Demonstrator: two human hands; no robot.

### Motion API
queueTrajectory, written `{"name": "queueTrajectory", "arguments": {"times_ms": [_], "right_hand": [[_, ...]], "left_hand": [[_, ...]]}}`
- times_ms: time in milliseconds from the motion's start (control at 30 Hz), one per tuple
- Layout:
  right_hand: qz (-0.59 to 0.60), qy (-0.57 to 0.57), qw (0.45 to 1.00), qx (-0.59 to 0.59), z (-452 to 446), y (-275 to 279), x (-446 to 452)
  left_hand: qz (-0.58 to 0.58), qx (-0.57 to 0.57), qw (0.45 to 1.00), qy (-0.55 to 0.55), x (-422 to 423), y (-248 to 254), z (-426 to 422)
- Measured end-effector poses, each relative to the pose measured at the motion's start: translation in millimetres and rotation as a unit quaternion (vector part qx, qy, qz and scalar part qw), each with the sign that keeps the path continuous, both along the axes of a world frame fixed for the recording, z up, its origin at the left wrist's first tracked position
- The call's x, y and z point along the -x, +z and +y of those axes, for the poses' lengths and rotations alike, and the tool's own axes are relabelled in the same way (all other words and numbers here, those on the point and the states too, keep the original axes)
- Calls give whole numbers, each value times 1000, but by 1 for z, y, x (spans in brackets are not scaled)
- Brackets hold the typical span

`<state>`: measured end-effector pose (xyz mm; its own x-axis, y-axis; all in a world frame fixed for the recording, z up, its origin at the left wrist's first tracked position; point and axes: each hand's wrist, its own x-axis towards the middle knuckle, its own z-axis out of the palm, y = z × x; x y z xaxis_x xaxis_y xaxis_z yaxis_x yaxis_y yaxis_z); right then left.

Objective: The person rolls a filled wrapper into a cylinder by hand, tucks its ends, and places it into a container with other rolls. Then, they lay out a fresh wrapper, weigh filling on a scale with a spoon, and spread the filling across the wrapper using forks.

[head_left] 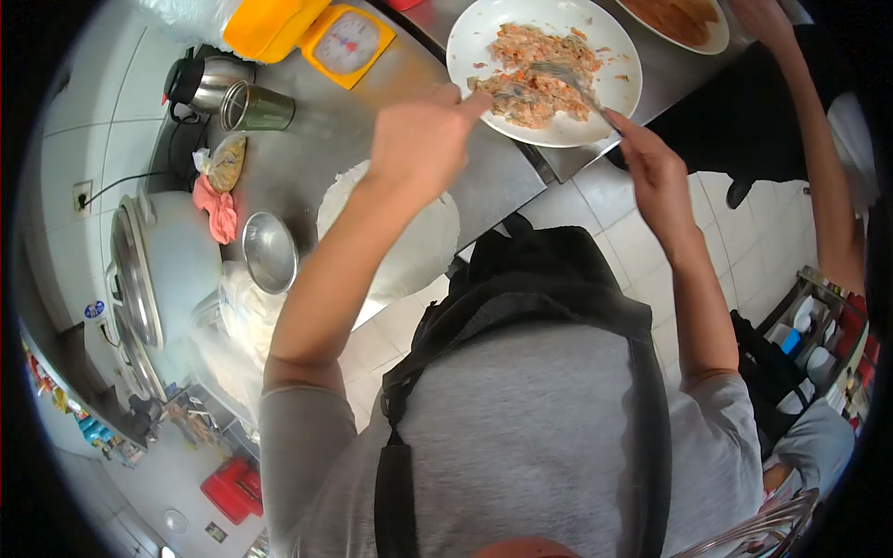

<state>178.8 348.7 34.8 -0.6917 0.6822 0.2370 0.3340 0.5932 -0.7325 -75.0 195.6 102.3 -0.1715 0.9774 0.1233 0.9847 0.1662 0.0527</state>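
Observation:
A white plate (609, 98) holds an orange-pink chopped mixture (549, 65). My right hand (656, 172) is closed round the handle of a fork (569, 82), whose tines rest in the mixture. My left hand (423, 135) is closed at the plate's left rim, its fingertips at the mixture's edge. A greyish streak there may be a second utensil, but I cannot make it out. Below my left forearm lies a pale round sheet (409, 242), partly covered by that arm.
On the steel counter (321, 126) stand a yellow scale (347, 45), a green tumbler (260, 107), a thermos (206, 86), a metal bowl (270, 251) and a pink cloth (216, 206). Another plate (684, 23) is at the top right, beside another person's arm (819, 139).

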Motion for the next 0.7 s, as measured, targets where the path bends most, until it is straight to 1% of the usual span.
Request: {"name": "queueTrajectory", "arguments": {"times_ms": [67, 100, 167, 200, 267, 300, 333, 367, 400, 433, 467, 500, 567, 600, 633, 667, 700], "right_hand": [[-28, 32, 999, -21, -11, -3, 9], [-29, 27, 999, -20, -11, -4, 8], [-117, -1, 993, -22, -10, -5, 6], [-99, -8, 995, -14, -6, -7, 2], [-95, -19, 995, -19, -1, -4, -2], [-90, -25, 995, -26, 0, -2, -3], [-131, -27, 990, -42, 1, -1, -3], [-131, -29, 990, -41, 2, 0, -3], [-174, -30, 982, -64, 4, 0, -2], [-215, -30, 972, -85, 5, 1, -1], [-215, -30, 973, -84, 6, 2, -2], [-206, -38, 975, -81, 9, 2, -3], [-199, -45, 976, -76, 9, 1, -8], [-144, -46, 987, -55, 8, 1, -10], [-89, -48, 994, -34, 6, 1, -11], [-89, -48, 994, -33, 5, 4, -12], [-81, -46, 996, -12, 2, 8, -11]], "left_hand": [[23, -44, 998, -36, -7, -13, 7], [21, -43, 998, -42, -8, -9, 7], [-4, 39, 999, 30, -7, 6, 1], [-4, 40, 999, 24, -2, 8, 1], [-20, -13, 1000, 11, 4, 9, -1], [-20, -11, 1000, 10, 1, 7, 1], [-21, -8, 999, -23, -4, 2, 4], [-22, -5, 998, -56, -6, -3, 6], [-23, -5, 998, -57, -5, -12, 5], [-50, -2, 998, -44, -3, -21, 2], [-77, 1, 997, -31, 1, -27, -1], [-75, 4, 997, -33, 5, -22, -2], [-115, 13, 993, 13, 10, -7, -8], [-114, 13, 993, 13, 11, 0, -10], [-137, -20, 990, 3, 10, 6, -12], [-160, -51, 986, -8, 9, 9, -12], [-162, -50, 986, -8, 11, -4, -14]]}}
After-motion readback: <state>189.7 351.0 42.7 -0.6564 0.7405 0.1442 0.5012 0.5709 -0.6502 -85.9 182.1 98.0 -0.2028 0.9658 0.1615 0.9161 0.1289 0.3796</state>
